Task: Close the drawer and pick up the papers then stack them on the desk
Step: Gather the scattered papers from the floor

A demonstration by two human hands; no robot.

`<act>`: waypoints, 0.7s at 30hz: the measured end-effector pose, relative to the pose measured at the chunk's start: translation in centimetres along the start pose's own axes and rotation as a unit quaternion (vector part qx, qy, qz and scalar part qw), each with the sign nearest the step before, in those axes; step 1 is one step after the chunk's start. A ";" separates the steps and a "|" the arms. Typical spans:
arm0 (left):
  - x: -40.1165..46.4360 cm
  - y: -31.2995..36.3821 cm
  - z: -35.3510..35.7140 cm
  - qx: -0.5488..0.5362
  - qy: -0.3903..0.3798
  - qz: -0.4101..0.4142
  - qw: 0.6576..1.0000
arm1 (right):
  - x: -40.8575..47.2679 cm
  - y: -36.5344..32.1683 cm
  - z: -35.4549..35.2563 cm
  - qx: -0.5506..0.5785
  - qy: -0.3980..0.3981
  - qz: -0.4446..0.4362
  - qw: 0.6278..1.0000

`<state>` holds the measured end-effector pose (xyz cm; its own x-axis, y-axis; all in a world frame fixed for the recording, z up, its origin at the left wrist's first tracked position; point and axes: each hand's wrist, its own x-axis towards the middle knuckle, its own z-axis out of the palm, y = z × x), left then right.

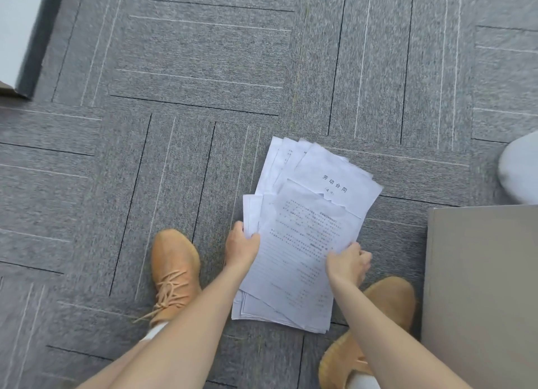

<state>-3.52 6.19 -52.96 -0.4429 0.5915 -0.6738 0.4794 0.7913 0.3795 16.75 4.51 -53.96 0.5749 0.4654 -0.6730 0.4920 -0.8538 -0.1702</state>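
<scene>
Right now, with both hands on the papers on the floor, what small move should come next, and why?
Probably slide the fanned far sheets back into the pile before lifting. The left hand and right hand grip only the near papers; several sheets still spread loose on the carpet beyond them.

Open carpet floor [203, 68] lies ahead and left of the papers [300, 234]. Tan shoes [174, 269] flank them closely; a grey cabinet [480, 286] blocks the right.
</scene>
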 end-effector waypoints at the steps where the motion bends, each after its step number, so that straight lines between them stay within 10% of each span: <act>1: 0.3 0.3 -0.1 -0.016 -0.007 0.000 1.000 | 0.4 0.0 -0.1 -0.012 0.009 0.006 1.000; 21: 1.7 1.2 -0.5 -0.169 -0.192 -0.029 0.966 | 0.8 -0.4 0.1 0.038 -0.013 -0.045 0.998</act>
<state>-4.04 8.21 -53.31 -0.1170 0.4960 -0.8604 0.1584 0.8646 0.4768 16.95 5.24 -54.54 0.5127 0.5364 -0.6704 0.4897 -0.8241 -0.2848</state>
